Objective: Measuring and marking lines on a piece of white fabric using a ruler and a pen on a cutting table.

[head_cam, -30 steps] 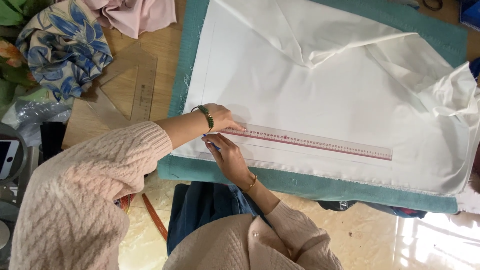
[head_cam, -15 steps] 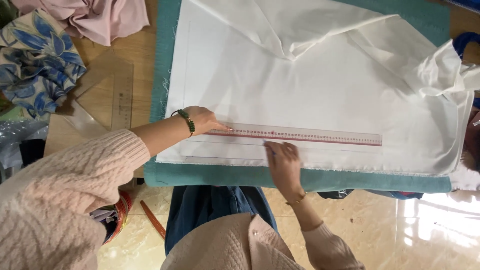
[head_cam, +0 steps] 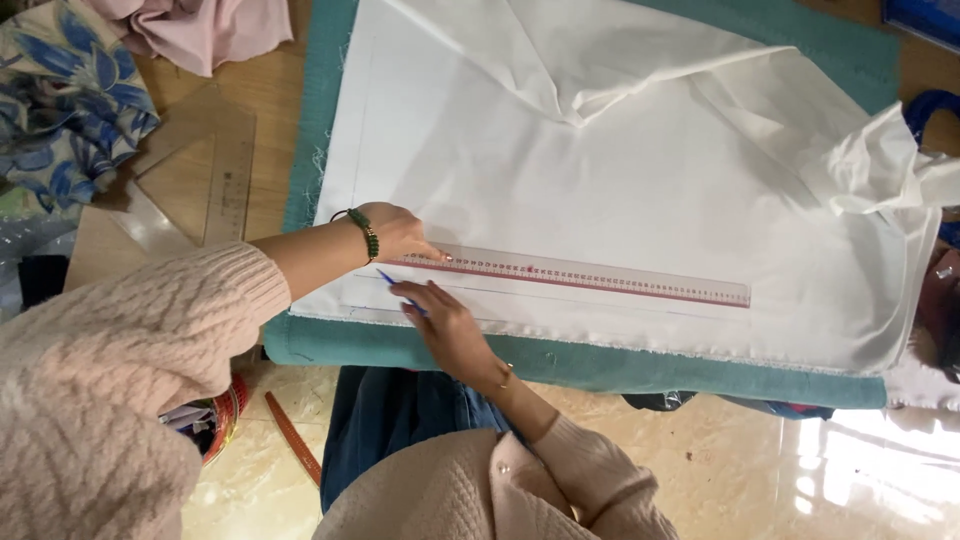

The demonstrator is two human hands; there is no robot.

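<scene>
Long clear plastic ruler, red-graduated, lay flat across smooth white fabric on a teal felt pad toward 6 o'clock. Left hand pressed fingers flat on the ruler's 9 o'clock end. Right hand pinched a blue pencil just below it.

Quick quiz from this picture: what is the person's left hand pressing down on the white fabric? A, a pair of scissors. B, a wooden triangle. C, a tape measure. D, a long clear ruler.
D: the left hand presses on the near end of a long clear ruler lying flat across the white fabric, while the right hand holds a blue pen just below it.
</scene>
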